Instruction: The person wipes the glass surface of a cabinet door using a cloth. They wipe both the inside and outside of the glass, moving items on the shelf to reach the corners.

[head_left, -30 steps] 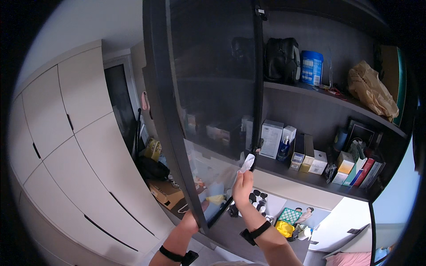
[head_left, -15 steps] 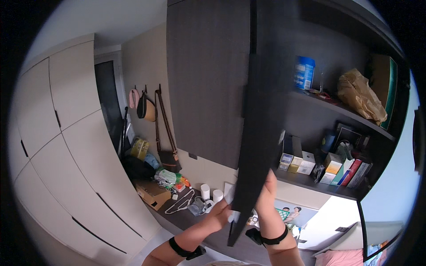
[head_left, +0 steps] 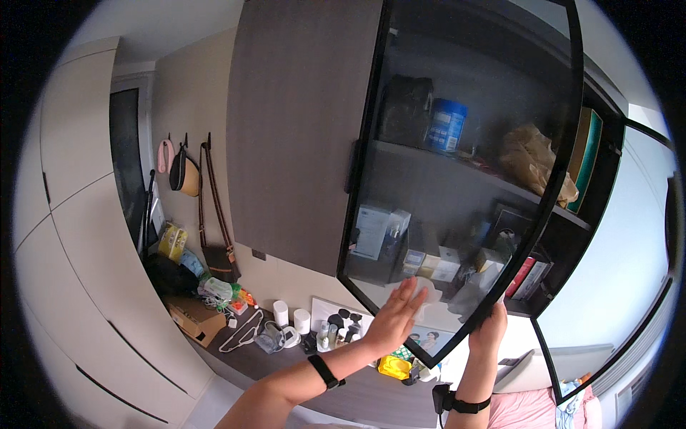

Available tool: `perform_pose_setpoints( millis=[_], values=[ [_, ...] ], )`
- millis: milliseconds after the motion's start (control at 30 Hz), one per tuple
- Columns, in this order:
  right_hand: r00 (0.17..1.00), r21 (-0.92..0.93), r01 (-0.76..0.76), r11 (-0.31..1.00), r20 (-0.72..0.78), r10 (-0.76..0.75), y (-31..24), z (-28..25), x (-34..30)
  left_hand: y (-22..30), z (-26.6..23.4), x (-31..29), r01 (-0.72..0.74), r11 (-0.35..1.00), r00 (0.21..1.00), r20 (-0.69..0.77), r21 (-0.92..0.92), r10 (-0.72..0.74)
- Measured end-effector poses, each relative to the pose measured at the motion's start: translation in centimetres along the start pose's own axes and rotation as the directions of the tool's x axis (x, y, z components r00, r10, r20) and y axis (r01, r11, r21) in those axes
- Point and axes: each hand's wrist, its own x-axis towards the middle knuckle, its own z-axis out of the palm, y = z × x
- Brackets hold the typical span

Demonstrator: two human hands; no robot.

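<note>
A glass cabinet door (head_left: 457, 214) with a black frame stands partly swung out from the cabinet. My left hand (head_left: 394, 318) presses a white cloth or wipe (head_left: 431, 292) against the lower part of the glass, its fingers stretched out over it. At the door's lower outer corner, my right hand (head_left: 489, 330) is closed round the black frame. A pale, blurred shape shows in the glass between my hands; whether it is cloth or a reflection I cannot tell. Seen through the glass are a blue canister (head_left: 448, 125) and several small boxes.
Inside the cabinet sit a brown paper bag (head_left: 529, 154) and upright books (head_left: 525, 279). A second glass door (head_left: 607, 236) hangs open at the right. Below is a dark desk (head_left: 300, 382) with white canisters (head_left: 281, 313), a yellow item (head_left: 394, 367) and a cardboard box (head_left: 200, 322).
The door has turned from nearly edge-on to show its glass face. My left hand has moved from its lower edge onto the glass with the white cloth. My right hand has shifted right with the frame.
</note>
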Motion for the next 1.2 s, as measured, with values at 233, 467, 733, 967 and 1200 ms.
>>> perform_pose_setpoints(
  millis=[233,467,733,967,1200],
  values=[
    [0.982,-0.115,0.158,0.981,-0.089,-0.169,0.3,-0.8,0.9,-7.6,-0.5,3.4,0.148,0.960,0.960,-0.267,0.239,-0.081],
    [0.962,-0.114,0.227,0.967,-0.126,-0.240,2.3,-1.1,2.6,-10.3,-3.8,9.7,0.169,0.913,0.887,-0.461,0.371,0.023],
    [0.940,-0.160,0.214,0.964,-0.235,-0.248,2.6,-2.3,4.6,-5.5,-10.9,22.7,-0.009,0.778,0.919,-0.302,0.628,0.255],
    [0.922,-0.112,0.217,0.970,-0.303,-0.241,4.1,-2.4,5.1,-2.7,-15.3,30.4,0.082,0.837,0.838,-0.492,0.541,0.237],
    [0.933,-0.170,0.167,0.971,-0.291,-0.211,3.6,-3.4,6.5,-1.1,-3.4,20.4,-0.449,0.626,0.842,0.069,0.638,0.535]
  ],
)
